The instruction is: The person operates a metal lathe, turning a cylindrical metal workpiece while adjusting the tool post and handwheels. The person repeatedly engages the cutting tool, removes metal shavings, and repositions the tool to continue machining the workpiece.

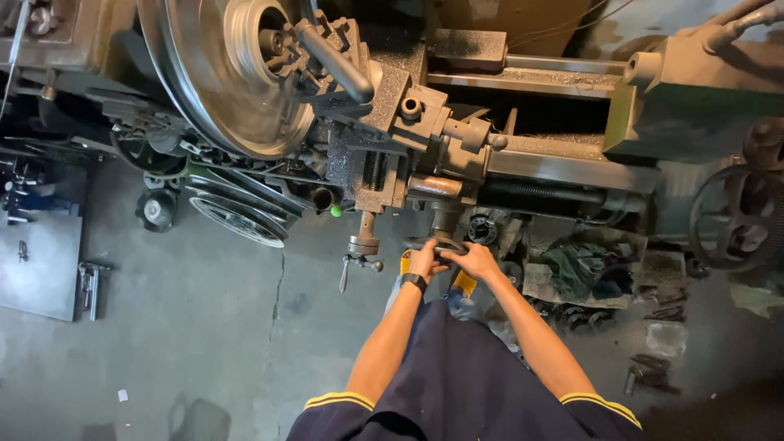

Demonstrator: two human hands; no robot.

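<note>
Both hands grip the dark handwheel (437,245) on the lathe's (457,139) front: left hand (425,260) clenched on its near rim, right hand (472,260) wrapped beside it, so most of the wheel is hidden. A yellow patch (465,282) shows just below the wrists, half covered. The big chuck (237,69) is cut off at the top edge; rags (584,269) on the floor right are hard to make out

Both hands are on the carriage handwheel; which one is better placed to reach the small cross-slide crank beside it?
Left, probably. The left hand grips the handwheel on the side nearest the small crank. The right hand would have to cross over it.
</note>
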